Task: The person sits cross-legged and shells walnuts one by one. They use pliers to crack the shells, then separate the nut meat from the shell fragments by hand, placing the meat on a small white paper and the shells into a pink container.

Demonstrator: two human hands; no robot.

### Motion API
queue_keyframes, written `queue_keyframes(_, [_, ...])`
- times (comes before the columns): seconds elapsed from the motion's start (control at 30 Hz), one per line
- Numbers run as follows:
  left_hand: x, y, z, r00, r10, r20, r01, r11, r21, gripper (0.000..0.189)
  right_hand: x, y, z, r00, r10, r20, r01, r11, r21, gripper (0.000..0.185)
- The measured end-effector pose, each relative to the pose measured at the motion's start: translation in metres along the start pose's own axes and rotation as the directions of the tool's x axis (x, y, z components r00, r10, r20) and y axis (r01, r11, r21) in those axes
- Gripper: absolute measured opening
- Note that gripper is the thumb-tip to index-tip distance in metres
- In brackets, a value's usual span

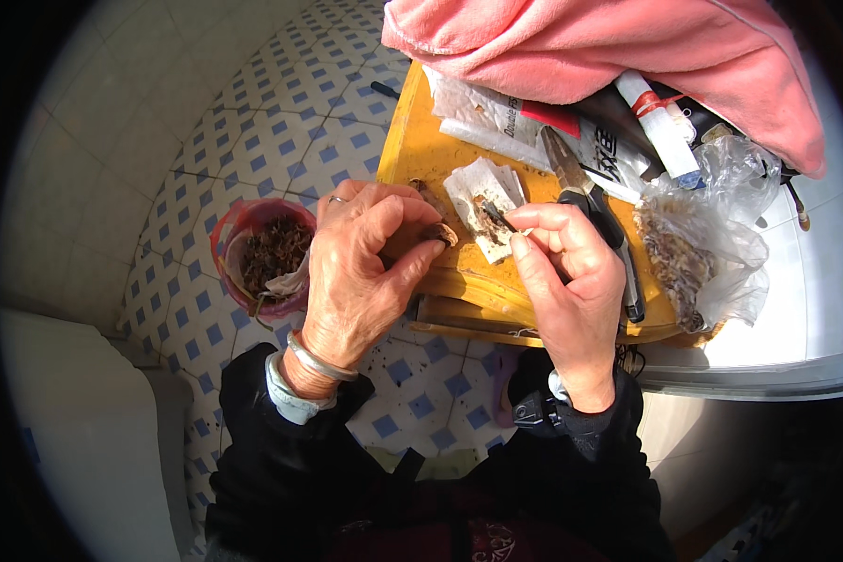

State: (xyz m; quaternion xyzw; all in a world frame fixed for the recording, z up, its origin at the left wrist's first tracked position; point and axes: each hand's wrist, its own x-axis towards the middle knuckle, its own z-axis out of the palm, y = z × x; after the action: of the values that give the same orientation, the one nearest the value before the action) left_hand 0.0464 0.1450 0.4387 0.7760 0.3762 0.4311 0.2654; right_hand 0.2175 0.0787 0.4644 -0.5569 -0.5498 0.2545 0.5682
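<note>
My left hand (365, 267) pinches a small brown dried piece (440, 233), pale along one edge, between thumb and fingertips. Its exact kind is hard to tell. In my right hand (569, 281), thumb and fingers hold a thin dark strip (497, 214) over a folded white paper tissue (474, 186) strewn with dark crumbs. Whether the strip is a tool or a scrap is unclear. Another brown piece (427, 193) lies behind my left fingers on the yellow wooden table (411, 126). Scissors (604, 218) with black handles rest beside my right hand, blades pointing away.
A red-lined bin (235, 270) holding brown scraps stands on the tiled floor at left. On the right lies a clear plastic bag (737, 239) with brown dried pieces. A printed plastic wrapper (478, 105), a white roll (657, 130) and a pink cloth (604, 49) occupy the far side.
</note>
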Motion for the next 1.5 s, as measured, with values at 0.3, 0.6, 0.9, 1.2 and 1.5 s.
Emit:
queue_keyframes(0.3, [0.002,-0.006,0.001,0.973,-0.163,-0.164,0.127,0.969,-0.211,0.015,0.018,0.003,-0.036,0.987,-0.162,-0.018,0.123,0.81,-0.573,0.021])
queue_keyframes(0.6, [-0.003,-0.008,-0.006,0.882,-0.432,-0.188,0.209,0.717,-0.665,0.017,0.02,0.005,-0.037,0.946,-0.216,0.241,0.315,0.448,-0.836,0.029])
queue_keyframes(0.9, [-0.005,-0.006,-0.006,0.881,-0.444,-0.165,0.214,0.683,-0.699,0.015,0.025,0.005,-0.041,0.953,-0.148,0.264,0.302,0.48,-0.823,0.026])
queue_keyframes(1.2, [-0.005,0.004,-0.001,0.929,-0.314,-0.198,0.126,0.769,-0.626,0.012,0.027,-0.008,-0.056,0.982,0.162,0.102,-0.152,0.983,-0.099,0.027])
queue_keyframes(1.5, [0.0,0.032,0.028,0.996,0.071,-0.047,-0.085,0.865,-0.495,0.055,0.013,-0.001,-0.047,0.779,0.202,0.593,-0.624,0.332,0.707,0.021])
